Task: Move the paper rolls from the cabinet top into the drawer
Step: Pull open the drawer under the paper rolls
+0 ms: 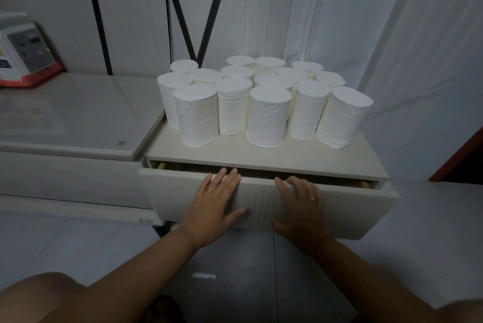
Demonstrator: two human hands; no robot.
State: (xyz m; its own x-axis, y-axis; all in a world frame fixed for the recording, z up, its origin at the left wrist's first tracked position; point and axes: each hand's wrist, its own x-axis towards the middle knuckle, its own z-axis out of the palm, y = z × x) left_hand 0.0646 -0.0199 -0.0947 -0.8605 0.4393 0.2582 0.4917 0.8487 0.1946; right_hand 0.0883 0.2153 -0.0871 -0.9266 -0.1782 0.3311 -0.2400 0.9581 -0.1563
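Several white paper rolls (pixel 266 116) stand upright in a tight cluster on the cream cabinet top (pixel 261 155). Below them the drawer (pixel 352 207) is pulled out a little, showing a dark gap along its top edge. My left hand (pixel 213 205) lies flat on the drawer front with straight fingers, its fingertips at the top edge. My right hand (pixel 300 202) sits on the drawer front to the right, with its fingers curled over the top edge into the gap.
A low white unit with a glass top (pixel 78 118) adjoins the cabinet on the left. A red and white appliance (pixel 23 55) stands at its far left. White curtains (pixel 392 35) hang behind and to the right. Black cables (pixel 183 8) run down the wall.
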